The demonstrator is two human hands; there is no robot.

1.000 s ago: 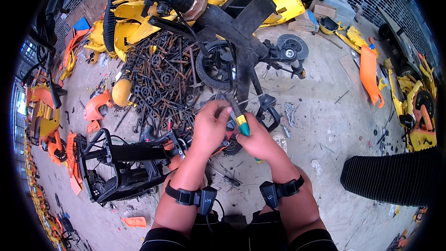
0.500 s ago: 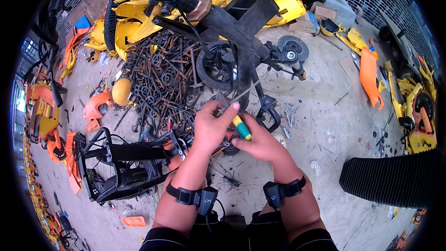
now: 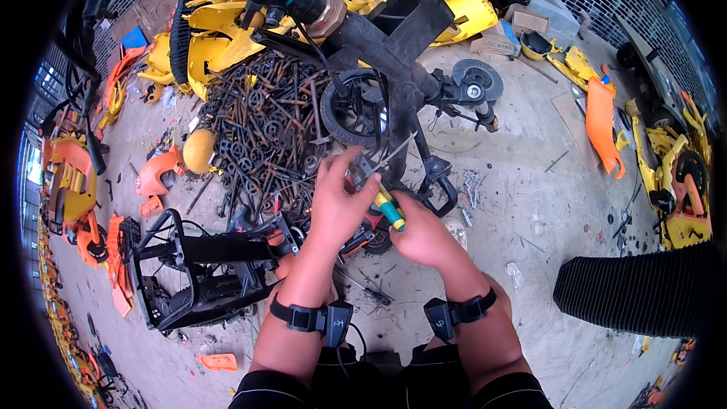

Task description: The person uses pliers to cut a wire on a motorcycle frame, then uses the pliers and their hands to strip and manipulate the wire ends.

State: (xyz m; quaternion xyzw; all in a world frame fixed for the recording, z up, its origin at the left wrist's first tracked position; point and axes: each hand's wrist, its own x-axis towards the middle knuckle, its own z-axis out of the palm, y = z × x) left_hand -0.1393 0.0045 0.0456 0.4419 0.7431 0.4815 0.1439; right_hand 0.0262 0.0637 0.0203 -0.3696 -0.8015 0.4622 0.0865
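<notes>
My left hand (image 3: 339, 201) pinches green-handled tool (image 3: 389, 208), centre of frame; right hand (image 3: 420, 233) curls beside it, can't tell if fingers grip. Rusty pile (image 3: 261, 121) upper left.

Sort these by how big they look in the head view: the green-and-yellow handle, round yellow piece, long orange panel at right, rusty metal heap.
Rusty metal heap
Long orange panel
Round yellow piece
Green-and-yellow handle
Apparent size; the handle is nearest the camera.

Workshop: rusty parts heap (image 3: 266, 117), yellow panels (image 3: 471, 17), black frame (image 3: 219, 248).
</notes>
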